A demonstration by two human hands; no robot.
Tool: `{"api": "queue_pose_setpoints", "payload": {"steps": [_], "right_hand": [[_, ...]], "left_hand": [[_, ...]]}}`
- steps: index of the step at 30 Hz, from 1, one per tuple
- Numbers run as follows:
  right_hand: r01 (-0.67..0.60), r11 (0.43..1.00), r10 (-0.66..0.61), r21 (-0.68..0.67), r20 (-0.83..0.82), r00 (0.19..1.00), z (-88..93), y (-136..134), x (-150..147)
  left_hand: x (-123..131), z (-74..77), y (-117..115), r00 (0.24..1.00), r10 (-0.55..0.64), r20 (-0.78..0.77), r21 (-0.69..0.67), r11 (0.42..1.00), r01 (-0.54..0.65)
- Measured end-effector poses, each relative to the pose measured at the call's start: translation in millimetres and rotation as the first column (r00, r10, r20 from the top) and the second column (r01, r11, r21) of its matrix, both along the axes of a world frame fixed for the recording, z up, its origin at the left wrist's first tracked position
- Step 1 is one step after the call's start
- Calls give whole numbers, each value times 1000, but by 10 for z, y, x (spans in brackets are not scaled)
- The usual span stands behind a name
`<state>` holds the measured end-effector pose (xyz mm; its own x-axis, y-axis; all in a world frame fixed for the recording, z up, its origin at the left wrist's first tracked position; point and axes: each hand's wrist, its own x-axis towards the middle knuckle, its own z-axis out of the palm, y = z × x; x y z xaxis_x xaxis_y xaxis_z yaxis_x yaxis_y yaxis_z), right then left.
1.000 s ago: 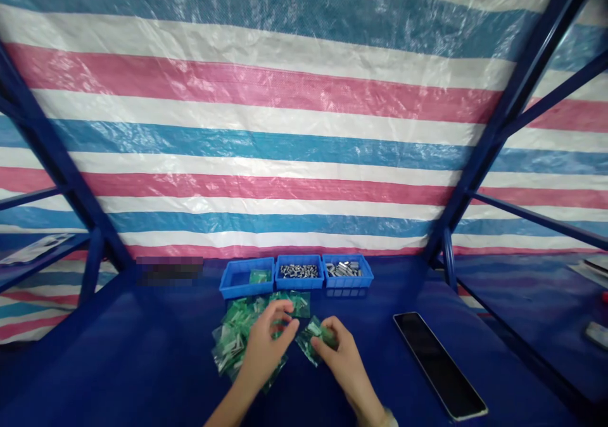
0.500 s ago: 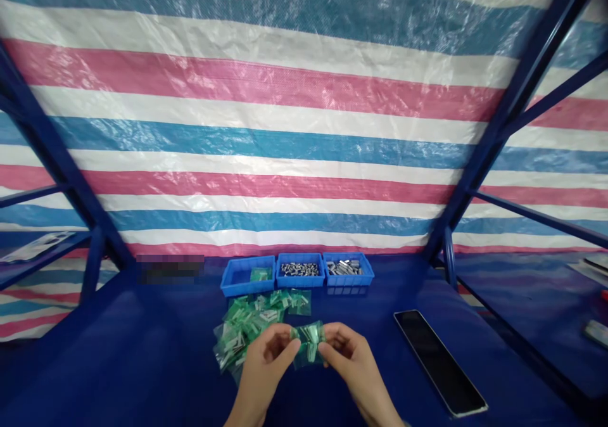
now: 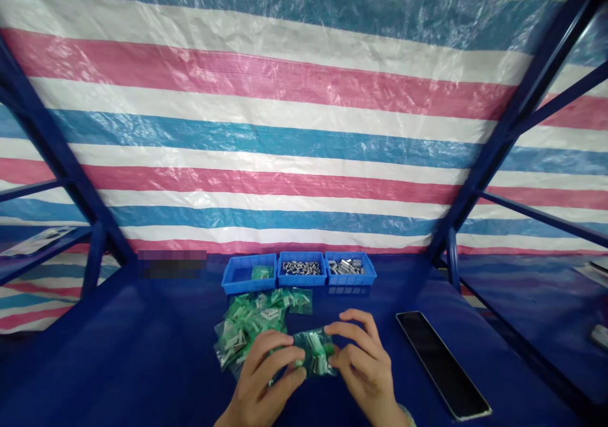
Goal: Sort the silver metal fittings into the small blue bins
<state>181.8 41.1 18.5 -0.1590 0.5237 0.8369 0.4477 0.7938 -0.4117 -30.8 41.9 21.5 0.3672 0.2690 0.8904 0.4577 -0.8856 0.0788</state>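
Note:
A small clear greenish plastic bag [image 3: 315,350] with several shiny metal pieces in it is stretched between my hands above the blue table. My left hand [image 3: 270,373] grips its left side, thumb below and fingers above. On the right side, my right hand [image 3: 363,357] pinches the bag, with some of its fingers raised and spread. Just beyond my left hand lies a pile of similar filled bags [image 3: 254,319], partly covered by that hand.
Three blue bins stand in a row at the back: a left bin [image 3: 240,276] with a few green bags, a middle bin [image 3: 301,281] of small metal parts, a right bin [image 3: 351,279] of longer metal pieces. A black phone-like slab [image 3: 441,363] lies at right.
Both hands have shifted their grip on the bag, the fingers now reaching over its top edge. The bag has turned slightly and moved a little to the right.

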Motion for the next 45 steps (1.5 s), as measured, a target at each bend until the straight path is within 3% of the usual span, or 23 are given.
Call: {"api": "queue_pose_setpoints", "payload": {"steps": [3,6,8,10,12,13,14,17,21,25,28,30,32,35,39,45], "right_hand": [[-1,1000,0,-27,-44,999,61,0,-15],[-98,982,68,-164,-176,982,67,6,-61],[-175,919,63,-353,-307,950,8,8,-111],[-244,808,-1,-537,-414,910,-91,4,-166],[-329,690,-38,-645,-487,873,-195,-4,-211],[-379,637,-33,-671,-515,856,-236,-6,-228],[-423,595,-25,-683,-541,840,-266,-8,-242],[-460,565,-81,-685,-601,795,-295,-9,-284],[-437,597,-165,-672,-636,753,-293,-29,-357],[-455,576,-92,-679,-608,789,-360,-50,-356],[-419,557,-13,-717,-512,859,-425,-6,-279],[-313,599,31,-737,-369,929,-440,66,-236],[-121,705,42,-699,-129,991,-419,165,-233],[142,824,24,-549,284,958,-355,321,-307],[278,816,72,-506,567,820,-364,407,-410],[412,816,-75,-406,632,771,-512,314,-343]], "left_hand": [[18,51,13,1000,18,10,-17,1000,-18],[43,142,39,995,-29,94,-300,952,56],[58,171,46,977,13,213,-591,798,118],[70,139,53,948,119,295,-812,554,183],[67,49,87,919,213,332,-909,332,251],[55,-7,125,903,259,342,-924,270,272],[30,-60,183,884,312,347,-929,246,278],[-144,-133,489,821,470,323,-932,310,189],[-533,8,1133,782,578,231,-919,393,-19],[-774,107,1700,802,597,-21,-897,344,-279],[-771,37,1895,831,513,-218,-858,305,-413],[-729,-26,1931,825,469,-316,-819,305,-487],[-685,-65,1924,803,456,-383,-772,319,-549],[-626,-60,1864,763,486,-426,-702,354,-618],[-556,3,1653,736,562,-378,-625,431,-650],[-439,7,1100,816,545,-195,-583,604,-543]]}}
